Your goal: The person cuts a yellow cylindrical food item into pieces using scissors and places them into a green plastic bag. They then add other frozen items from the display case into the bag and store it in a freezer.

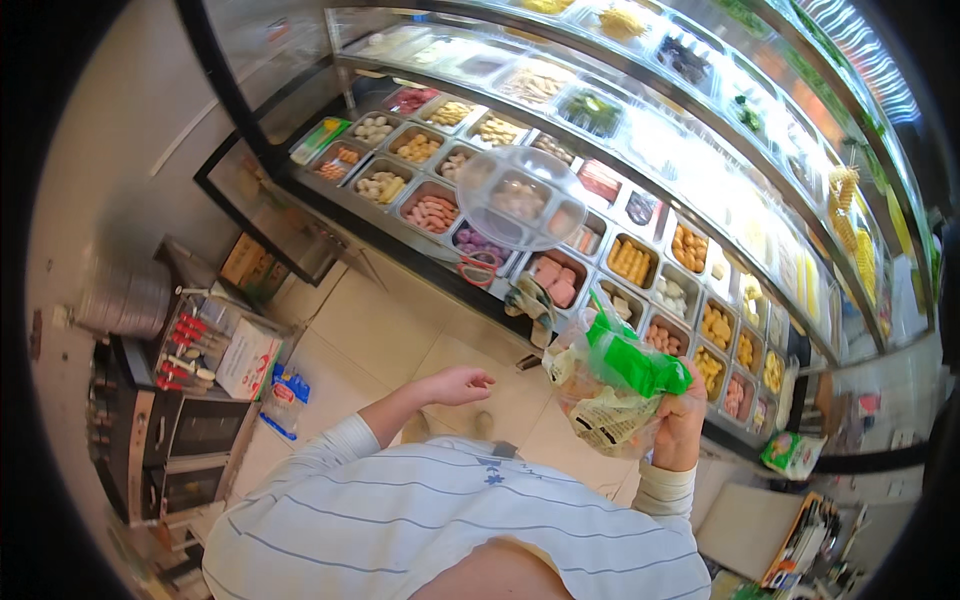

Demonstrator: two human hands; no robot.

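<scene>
My right hand [679, 416] grips a clear plastic bag [607, 382] of packaged food with green plastic at its top, held up at the near edge of a food display counter. My left hand [461, 386] hangs over the tiled floor, its fingers loosely curled, touching nothing that I can see. Before me, metal trays of sausages [431, 214], fish balls [671, 296] and pink meat slices [555, 279] fill the counter. A clear round plastic lid or bowl [521, 199] lies over several trays. Red-handled scissors [477, 268] and a patterned cloth [531, 304] rest at the front edge.
Glass-fronted shelves [592, 112] with more food trays rise behind the counter. At the left stand a cabinet [202, 427] with red-handled utensils [187, 330] and a white box [249, 358]; a blue-and-clear packet [285, 397] is beside it. A green-and-white packet [793, 454] lies at the counter's right end.
</scene>
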